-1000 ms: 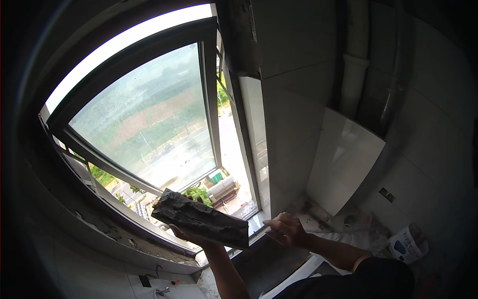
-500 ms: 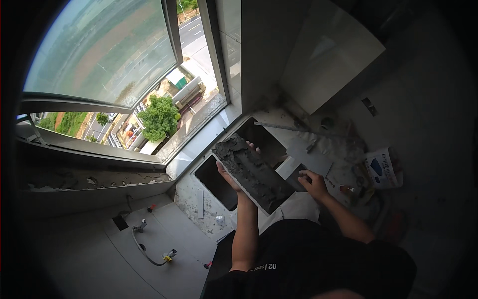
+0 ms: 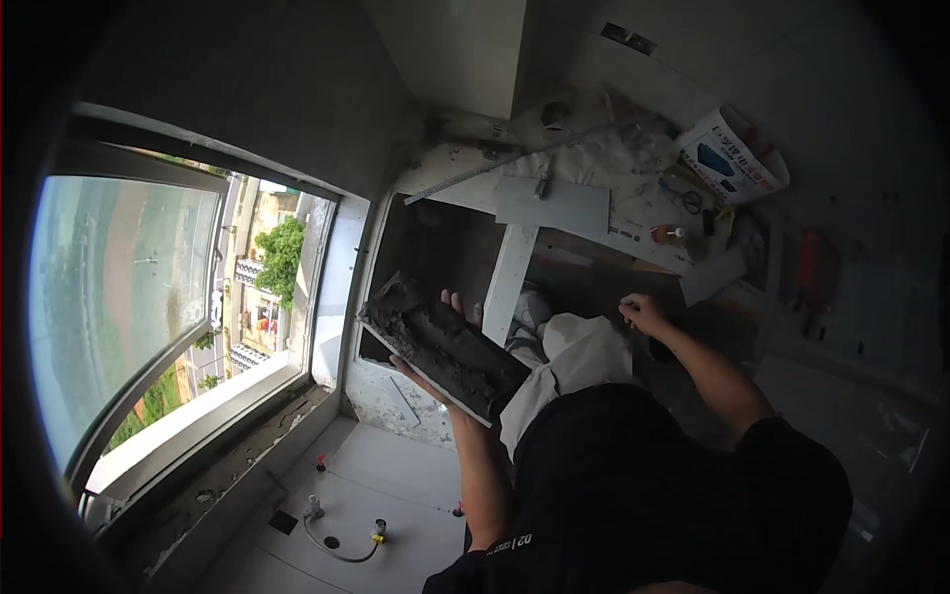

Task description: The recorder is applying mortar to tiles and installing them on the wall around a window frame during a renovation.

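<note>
My left hand point(image 3: 431, 386) supports a long, narrow tile point(image 3: 475, 416) from below, its fingers showing past the far edge. Thick dark grey mortar point(image 3: 440, 342) covers the tile's upper face, with a lumpy ridge along it. The tile is tilted and held over an opening in the counter point(image 3: 427, 428). My right hand point(image 3: 643, 313) is apart from the tile, off to the right of my knee, with its fingers curled in. A dark shape lies just under that hand; whether the fingers grip it is too dim to see.
An open window point(image 3: 262, 267) is on the left. Dark openings point(image 3: 440, 243) are framed by a pale divider point(image 3: 511, 282). Behind lie a grey panel point(image 3: 554, 205), a long straight bar point(image 3: 495, 170), scissors point(image 3: 688, 198) and a white bucket point(image 3: 727, 158). A hose with valves point(image 3: 346, 556) is low at left.
My view has turned toward the right. My right hand has drawn away from the mortared tile to the right. My left hand still holds the tile.
</note>
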Tool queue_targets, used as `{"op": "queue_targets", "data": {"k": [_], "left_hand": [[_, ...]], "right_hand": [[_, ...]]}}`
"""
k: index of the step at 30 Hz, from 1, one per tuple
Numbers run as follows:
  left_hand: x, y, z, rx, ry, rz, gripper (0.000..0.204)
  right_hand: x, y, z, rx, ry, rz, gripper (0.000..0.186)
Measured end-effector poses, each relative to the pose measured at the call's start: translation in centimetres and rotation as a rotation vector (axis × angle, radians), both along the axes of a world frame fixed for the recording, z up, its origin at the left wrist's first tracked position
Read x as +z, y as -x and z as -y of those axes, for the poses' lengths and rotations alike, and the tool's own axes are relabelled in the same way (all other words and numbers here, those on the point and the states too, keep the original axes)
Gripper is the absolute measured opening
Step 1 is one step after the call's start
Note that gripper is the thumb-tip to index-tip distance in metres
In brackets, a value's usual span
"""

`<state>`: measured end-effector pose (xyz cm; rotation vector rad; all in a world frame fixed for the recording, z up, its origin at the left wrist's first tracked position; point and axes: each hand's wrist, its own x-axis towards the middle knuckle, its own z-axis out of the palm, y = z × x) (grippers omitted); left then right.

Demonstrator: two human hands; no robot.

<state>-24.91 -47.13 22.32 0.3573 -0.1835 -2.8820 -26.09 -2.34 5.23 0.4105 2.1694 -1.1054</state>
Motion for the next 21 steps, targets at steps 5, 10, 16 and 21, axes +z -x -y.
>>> {"op": "queue_targets", "data": {"k": [5,10,16,21], "left_hand": [[-1.8,0.1,-2.5,-0.082,0.157,0.128,0.108],[-7.5,-0.4,-6.0,-0.240,0.260,0.150,0.109],[-17.2,-0.9,-11.7,-0.468,0.113,0.153,0.106],[-21.1,-1.5,-17.6,-0.545,0.122,-0.054,0.112]], "right_hand": [[-8.8,-9.5,-10.9,-0.010,-0.157,-0.020,0.029],[-14.1,-16.9,-16.2,-0.006,-0.312,0.274,0.032],[-21.0,-29.9,-23.0,0.137,-0.420,0.107,0.034],[-25.4,-34.2,-27.5,0.029,-0.161,0.660,0.037]]}}
